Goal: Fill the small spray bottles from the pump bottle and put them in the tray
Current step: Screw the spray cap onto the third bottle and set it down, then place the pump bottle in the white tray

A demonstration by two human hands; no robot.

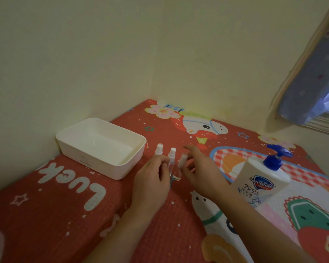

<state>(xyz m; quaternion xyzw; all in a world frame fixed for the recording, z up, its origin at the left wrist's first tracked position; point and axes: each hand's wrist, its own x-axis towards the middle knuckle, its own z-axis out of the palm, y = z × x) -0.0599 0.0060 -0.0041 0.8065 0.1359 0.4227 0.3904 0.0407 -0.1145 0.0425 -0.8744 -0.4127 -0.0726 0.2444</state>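
Three small clear spray bottles with white tops stand in a row on the red mat: a left bottle [159,149], a middle bottle [173,164] and a blurred right bottle [183,160]. My left hand [152,179] has its curled fingers in front of the left bottle's body and its thumb beside the middle bottle; whether it grips either is unclear. My right hand [199,168] hovers with spread fingers just right of the right bottle, holding nothing. The white pump bottle [260,179] with a blue pump stands at the right. The white tray [103,147] sits to the left, nothing inside.
A red cartoon-print mat [65,215] covers the surface, which fits into a wall corner behind the tray. A window with a blue curtain [315,88] is at the upper right.
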